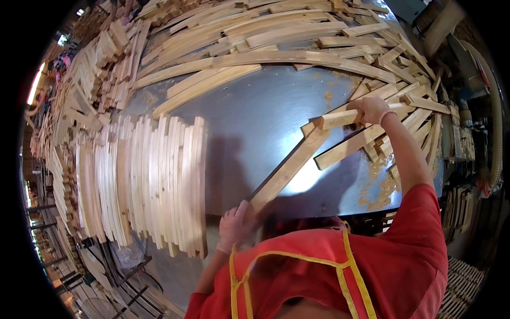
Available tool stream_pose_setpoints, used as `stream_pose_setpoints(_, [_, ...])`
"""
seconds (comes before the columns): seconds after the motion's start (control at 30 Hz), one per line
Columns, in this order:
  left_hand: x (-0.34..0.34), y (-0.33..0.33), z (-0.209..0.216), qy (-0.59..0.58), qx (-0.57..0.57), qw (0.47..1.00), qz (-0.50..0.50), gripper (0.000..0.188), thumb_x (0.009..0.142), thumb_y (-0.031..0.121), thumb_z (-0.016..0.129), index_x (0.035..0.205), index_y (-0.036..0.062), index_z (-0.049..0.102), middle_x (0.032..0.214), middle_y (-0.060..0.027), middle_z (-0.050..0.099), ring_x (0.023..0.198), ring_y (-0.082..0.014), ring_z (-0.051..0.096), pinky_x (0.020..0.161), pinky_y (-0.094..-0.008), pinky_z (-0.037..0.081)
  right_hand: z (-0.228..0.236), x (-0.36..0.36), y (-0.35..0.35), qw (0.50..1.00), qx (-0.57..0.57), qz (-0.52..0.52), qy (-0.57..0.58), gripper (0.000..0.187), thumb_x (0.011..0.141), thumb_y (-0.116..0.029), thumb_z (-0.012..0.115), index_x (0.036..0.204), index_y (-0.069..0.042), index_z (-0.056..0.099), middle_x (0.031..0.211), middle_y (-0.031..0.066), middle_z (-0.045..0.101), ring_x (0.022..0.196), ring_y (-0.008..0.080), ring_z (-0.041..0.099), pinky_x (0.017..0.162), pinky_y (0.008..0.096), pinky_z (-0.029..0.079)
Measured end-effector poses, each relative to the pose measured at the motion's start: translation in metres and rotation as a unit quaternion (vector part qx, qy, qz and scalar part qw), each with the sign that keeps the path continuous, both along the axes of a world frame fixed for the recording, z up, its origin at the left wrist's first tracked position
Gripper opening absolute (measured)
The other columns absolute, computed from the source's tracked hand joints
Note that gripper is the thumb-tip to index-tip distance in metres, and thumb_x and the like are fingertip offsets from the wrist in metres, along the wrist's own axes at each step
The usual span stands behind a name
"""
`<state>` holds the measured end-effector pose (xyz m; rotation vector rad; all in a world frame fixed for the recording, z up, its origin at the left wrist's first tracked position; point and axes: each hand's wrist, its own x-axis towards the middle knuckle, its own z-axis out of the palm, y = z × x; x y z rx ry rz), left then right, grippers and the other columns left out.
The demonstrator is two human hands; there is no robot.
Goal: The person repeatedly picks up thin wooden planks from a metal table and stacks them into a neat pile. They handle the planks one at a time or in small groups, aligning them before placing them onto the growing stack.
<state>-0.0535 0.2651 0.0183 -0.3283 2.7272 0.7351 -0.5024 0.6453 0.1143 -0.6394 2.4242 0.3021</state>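
Head view: left hand [234,227], in a pale work glove, sits at the near table edge, fingers curled around the near end of a long flat pale wooden slat [287,167]. Closed grip on it. Right hand [373,110], same kind of glove, arm stretched out far right, is clamped on the end of a shorter pale wooden bar [336,118].

The slat runs diagonally from the left hand up and right across the grey sheet-metal table top [249,133]. Its far end meets the bar just beside the bar's free end, left of the right hand; contact looks likely, can't confirm. The hands are well apart, one at each end of this pair.

Another pale wooden strip [348,148] lies just under the right forearm, part of the loose heap of cut wooden strips [409,101] at the right edge. A neat row of curved pale wooden slats standing on edge [154,181] is left of the left hand, near but not touching. A long pile of loose wooden slats [255,37] runs along the far side.

Sawdust [380,186] is scattered near the right elbow.

Hidden or unclear: the red shirt with yellow-trimmed apron [340,276] covers the near table edge. Left fingertips are behind the slat. Rim areas are bent and dark, with machinery at right unreadable.
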Motion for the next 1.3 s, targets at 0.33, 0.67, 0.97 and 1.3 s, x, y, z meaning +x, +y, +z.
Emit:
stream_pose_setpoints(0.33, [0.103,-0.04,-0.028,0.008,0.406,0.819,0.405,0.072,0.099,0.034,0.071,0.159,-0.0012,0.049,0.137,-0.0182,0.071,0.124,-0.0207,0.068,0.106,-0.0349,0.051,-0.053,0.11,-0.227,0.974,-0.193,-0.002,0.119,0.038,0.091,-0.035,0.068,0.118,-0.009,0.075,0.106,0.0221,0.077,0.101,0.0437,0.074,0.089,0.0527,0.058])
stream_pose_setpoints(0.67, [0.041,-0.076,0.021,0.117,-0.158,0.97,0.144,0.067,0.092,0.033,0.076,0.15,0.0038,0.056,0.141,-0.0185,0.062,0.131,-0.0393,0.058,0.108,-0.051,0.047,-0.136,0.232,-0.387,0.781,-0.46,-0.231,-0.354,0.065,0.097,-0.054,0.069,0.116,0.008,0.067,0.091,0.0189,0.074,0.083,0.0307,0.073,0.077,0.0444,0.055])
stream_pose_setpoints(0.97, [-0.021,-0.096,-0.023,0.175,-0.238,0.952,0.077,0.086,0.078,0.029,0.085,0.154,0.0121,0.049,0.156,-0.0157,0.049,0.147,-0.0446,0.041,0.123,-0.0621,0.032,-0.107,-0.013,-0.3,0.893,-0.405,-0.02,0.193,0.043,0.09,-0.035,0.071,0.118,-0.002,0.067,0.116,0.0258,0.072,0.112,0.0446,0.069,0.097,0.0534,0.055])
stream_pose_setpoints(1.3, [-0.025,-0.097,-0.03,0.135,-0.256,0.954,0.074,0.08,0.074,0.025,0.086,0.147,0.0117,0.055,0.152,-0.0146,0.052,0.146,-0.0448,0.043,0.124,-0.0642,0.032,-0.08,-0.164,-0.255,0.953,-0.204,0.091,0.204,0.052,0.088,-0.029,0.076,0.134,-0.008,0.064,0.129,0.0227,0.069,0.125,0.0405,0.064,0.105,0.0502,0.053])
